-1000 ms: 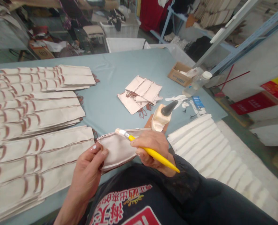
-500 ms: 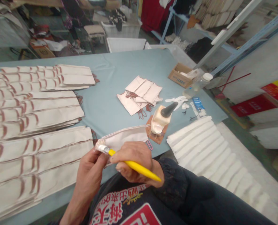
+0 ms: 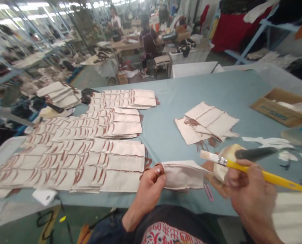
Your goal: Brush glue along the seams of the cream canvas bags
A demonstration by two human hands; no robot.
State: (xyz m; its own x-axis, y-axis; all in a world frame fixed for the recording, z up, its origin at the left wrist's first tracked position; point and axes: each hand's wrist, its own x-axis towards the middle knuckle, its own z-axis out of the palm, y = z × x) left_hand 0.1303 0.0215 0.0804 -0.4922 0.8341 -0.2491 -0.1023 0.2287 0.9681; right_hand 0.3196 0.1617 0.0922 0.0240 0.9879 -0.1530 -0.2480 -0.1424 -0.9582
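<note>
My left hand [image 3: 152, 183] is closed on the left end of a cream fabric piece [image 3: 184, 174] with brown edging, which lies stretched out to the right over the table. In my right hand [image 3: 252, 200] is a paintbrush [image 3: 265, 174] with a yellow handle and pale bristles. The bristles point left, raised above the fabric's right end and apart from it. Behind the right hand stands a cream container [image 3: 226, 161] with a dark cone-shaped part [image 3: 255, 153], on a brown patch. A pink clip-like loop [image 3: 208, 192] lies just right of the fabric.
Overlapping rows of cream fabric pieces [image 3: 123, 166] cover the table's left side. A smaller pile [image 3: 212, 122] lies beyond my hands on the blue-green table [image 3: 163, 135]. At the right are a cardboard box [image 3: 275, 113] and white scraps [image 3: 265, 142]. People work in the background.
The brush has moved right, away from the fabric end at my left hand, toward the container. My view has turned left and risen, showing more of the stacks and the workshop.
</note>
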